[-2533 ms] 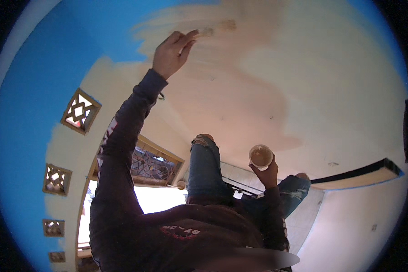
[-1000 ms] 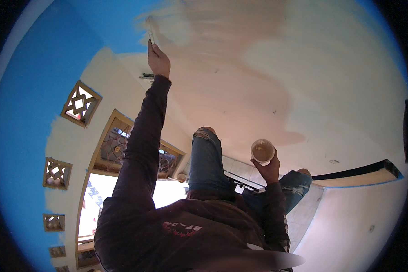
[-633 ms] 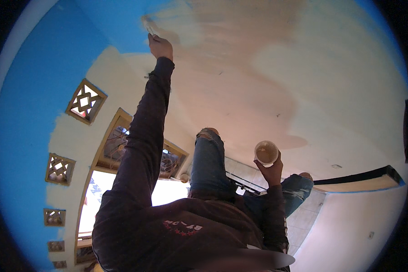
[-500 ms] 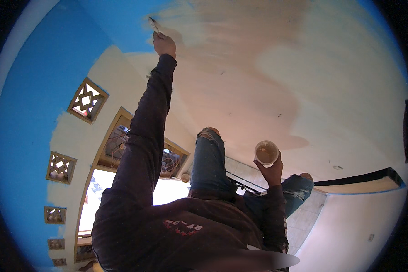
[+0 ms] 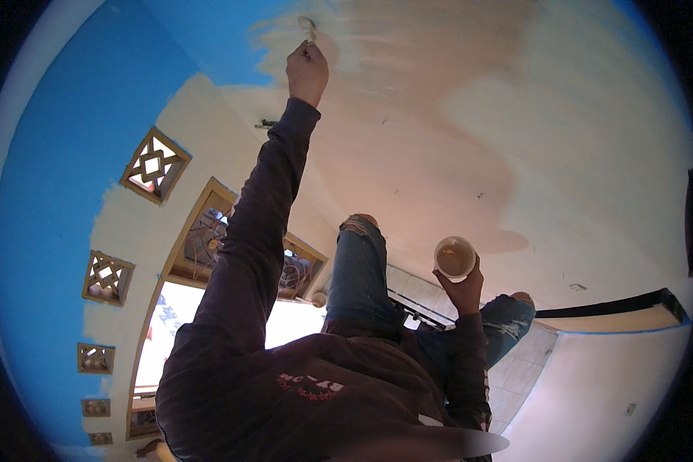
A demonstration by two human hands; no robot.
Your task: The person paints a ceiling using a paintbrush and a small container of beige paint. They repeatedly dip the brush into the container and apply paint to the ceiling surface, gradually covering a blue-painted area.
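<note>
High on the wall, my left hand [image 5: 308, 75] is closed around the handle of a paintbrush [image 5: 309, 31], its bristles at the cream-coloured paint just right of a ragged blue edge. Whether the bristles press on the surface is hard to tell. The wall [image 5: 408, 154] carries cream paint over much of its area, with blue [image 5: 215, 38] still showing at the upper left. Lower and to the right, my right hand [image 5: 463, 291] grips a round white tub [image 5: 454, 259] with its mouth toward me. Beige paint lies inside it.
On the left, several decorative vent blocks [image 5: 155, 165] run down a blue and cream wall. Beside them is a brown-framed window [image 5: 200, 239] above a bright opening. A dark-edged ledge [image 5: 608, 314] juts out at the right. Pale tiles [image 5: 520, 366] show below my legs.
My left hand and the paintbrush have moved right and slightly up, away from the blue edge onto the cream area. My right hand keeps the tub in nearly the same place.
</note>
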